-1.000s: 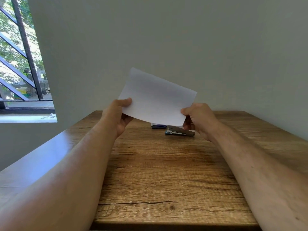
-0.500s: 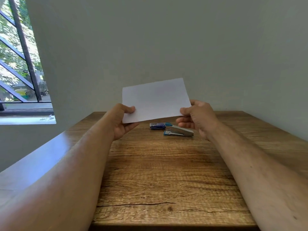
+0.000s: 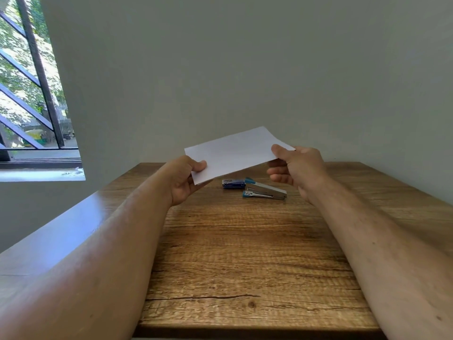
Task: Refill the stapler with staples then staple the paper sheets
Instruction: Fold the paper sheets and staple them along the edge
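The paper sheets [image 3: 232,153] are pinched above the tabletop [image 3: 245,253] at frame centre by the left hand [image 3: 186,179] and right hand [image 3: 295,168]. Below them lie the stapler [image 3: 266,191] and staple box [image 3: 233,184]. Refilling appears pending; the sheets must first be set down.

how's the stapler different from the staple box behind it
The stapler is mostly silver metal with light blue ends; the staple box is dark blue. The stapler is longer and wedge-shaped, the box short and blocky. The stapler lies nearer the person. Both rest untouched on the table.
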